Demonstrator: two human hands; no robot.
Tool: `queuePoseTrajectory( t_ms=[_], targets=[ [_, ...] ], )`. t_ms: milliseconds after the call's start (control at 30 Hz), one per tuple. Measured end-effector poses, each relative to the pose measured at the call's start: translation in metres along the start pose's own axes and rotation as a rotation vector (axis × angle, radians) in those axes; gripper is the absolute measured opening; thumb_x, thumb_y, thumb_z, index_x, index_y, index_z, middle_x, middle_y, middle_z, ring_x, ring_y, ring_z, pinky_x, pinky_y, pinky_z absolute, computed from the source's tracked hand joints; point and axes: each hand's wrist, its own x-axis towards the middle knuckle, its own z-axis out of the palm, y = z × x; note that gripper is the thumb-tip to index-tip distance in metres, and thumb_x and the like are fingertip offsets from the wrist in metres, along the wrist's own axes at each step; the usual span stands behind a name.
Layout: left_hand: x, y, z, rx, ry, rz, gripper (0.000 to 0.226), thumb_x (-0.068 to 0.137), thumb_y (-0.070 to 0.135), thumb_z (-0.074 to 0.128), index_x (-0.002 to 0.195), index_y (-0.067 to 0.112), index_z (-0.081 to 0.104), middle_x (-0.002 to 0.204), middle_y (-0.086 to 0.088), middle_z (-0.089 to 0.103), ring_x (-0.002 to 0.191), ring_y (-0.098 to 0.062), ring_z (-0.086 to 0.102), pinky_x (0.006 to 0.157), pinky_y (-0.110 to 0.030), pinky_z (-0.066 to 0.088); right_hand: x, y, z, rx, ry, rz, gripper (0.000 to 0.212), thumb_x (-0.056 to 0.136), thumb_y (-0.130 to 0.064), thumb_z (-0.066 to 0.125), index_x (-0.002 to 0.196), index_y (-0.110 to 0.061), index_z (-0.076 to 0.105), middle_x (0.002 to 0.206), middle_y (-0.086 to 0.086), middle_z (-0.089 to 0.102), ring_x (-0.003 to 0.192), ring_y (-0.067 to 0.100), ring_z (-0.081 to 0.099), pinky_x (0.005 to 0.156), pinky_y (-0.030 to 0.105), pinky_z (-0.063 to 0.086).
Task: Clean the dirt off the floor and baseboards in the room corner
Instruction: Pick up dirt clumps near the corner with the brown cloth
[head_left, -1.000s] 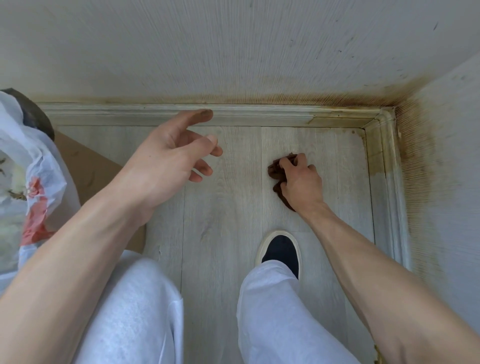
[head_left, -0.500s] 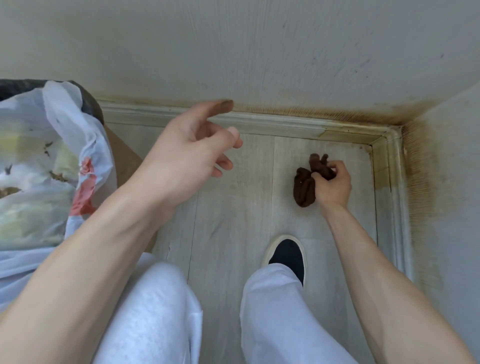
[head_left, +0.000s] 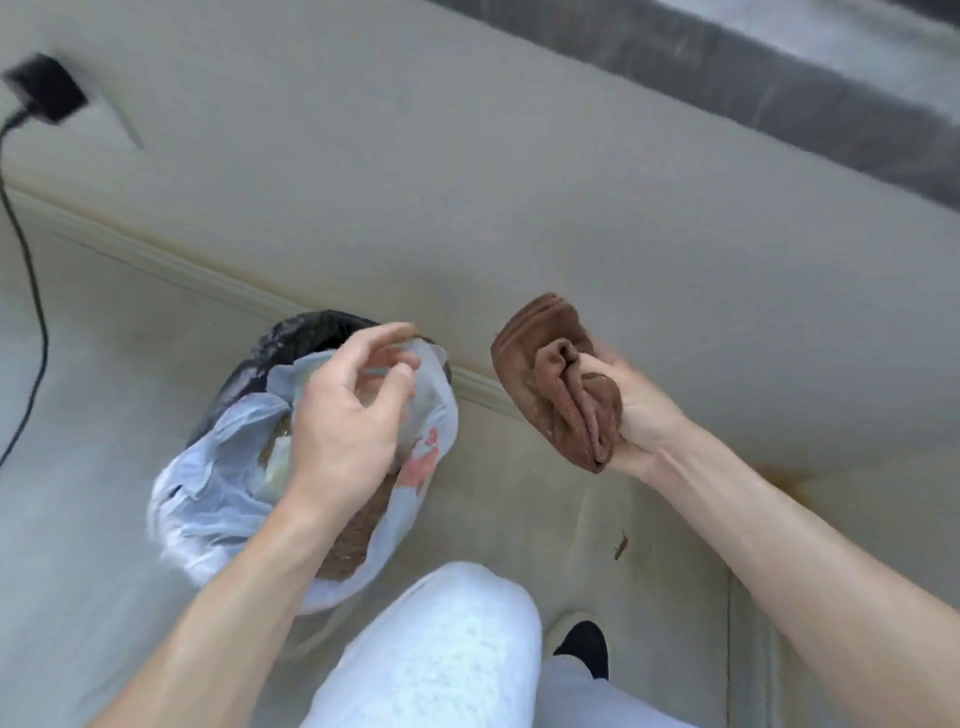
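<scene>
Head view: pale floor (head_left: 104, 519) meets a stained baseboard (head_left: 171, 262). Right hand (head_left: 636, 410) grips a bunched brown cloth (head_left: 550, 384), held in the air. Left hand (head_left: 348, 415), fingers loosely spread, hovers over a white bag (head_left: 218, 488) lining a black bin (head_left: 291, 338).

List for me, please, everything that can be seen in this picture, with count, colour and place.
cloth: one, brown, held up in front of the wall
plastic bag: one, white with red print, open in the bin, brown dirt inside
bin: one, black-lined, against the baseboard
baseboard: one, pale and stained, along the wall foot
plug with cable: one, black, upper left on the wall
debris: one brown scrap, on the floor right of the knee
shoe: one, dark, bottom centre
left hand: fingers loosely curled, above the bag
right hand: grip around the cloth
</scene>
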Motion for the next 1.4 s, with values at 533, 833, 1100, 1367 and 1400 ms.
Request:
queuePoseTrajectory(
  t_ms=[533, 833, 1100, 1367, 1400],
  targets=[
    [-0.045, -0.034, -0.085, 0.433, -0.084, 0.194, 0.049, 0.1, 0.037, 0.055, 0.15, 0.039, 0.05, 0.157, 0.019, 0.039, 0.142, -0.008, 0.032, 0.119, -0.027, 0.026, 0.039, 0.045, 0.145, -0.58, -0.135, 0.417, 0.05, 0.085, -0.056, 0.071, 0.112, -0.014, 0.076, 0.102, 0.013, 0.07, 0.093, 0.031, 0.065, 0.09, 0.05, 0.048],
    [-0.058, -0.04, -0.077, 0.368, -0.082, 0.098, 0.059, 0.106, 0.027, 0.048, 0.162, 0.031, 0.029, 0.168, 0.019, 0.02, 0.153, 0.006, 0.013, 0.124, -0.022, 0.013, 0.039, 0.058, 0.13, -0.585, 0.028, 0.285, 0.026, 0.1, -0.005, 0.056, 0.122, -0.002, 0.069, 0.106, 0.02, 0.074, 0.087, 0.03, 0.07, 0.079, 0.044, 0.054],
    [-0.061, -0.04, -0.073, 0.403, -0.066, -0.072, 0.072, 0.097, 0.003, 0.04, 0.164, 0.024, 0.02, 0.164, 0.019, 0.017, 0.148, 0.007, 0.017, 0.119, -0.009, 0.012, 0.041, 0.061, 0.12, -0.748, 0.117, 0.228, 0.025, 0.1, -0.001, 0.061, 0.123, -0.004, 0.069, 0.107, 0.017, 0.077, 0.1, 0.034, 0.075, 0.092, 0.046, 0.059],
    [-0.043, -0.04, -0.07, 0.439, -0.136, -0.057, 0.088, 0.087, -0.011, 0.034, 0.164, 0.029, 0.019, 0.169, 0.012, 0.021, 0.154, -0.01, 0.021, 0.125, -0.029, 0.021, 0.041, 0.062, 0.126, -0.76, 0.054, 0.257, 0.031, 0.095, 0.007, 0.055, 0.122, 0.0, 0.068, 0.108, 0.02, 0.075, 0.09, 0.035, 0.072, 0.078, 0.043, 0.057],
    [-0.043, -0.041, -0.069, 0.47, -0.19, -0.045, 0.087, 0.087, -0.01, 0.034, 0.163, 0.03, 0.02, 0.168, 0.014, 0.021, 0.154, -0.009, 0.021, 0.125, -0.03, 0.022, 0.04, 0.063, 0.126, -0.775, 0.039, 0.259, 0.033, 0.093, 0.008, 0.053, 0.121, 0.001, 0.068, 0.106, 0.023, 0.073, 0.087, 0.035, 0.069, 0.077, 0.045, 0.053]
  ],
)
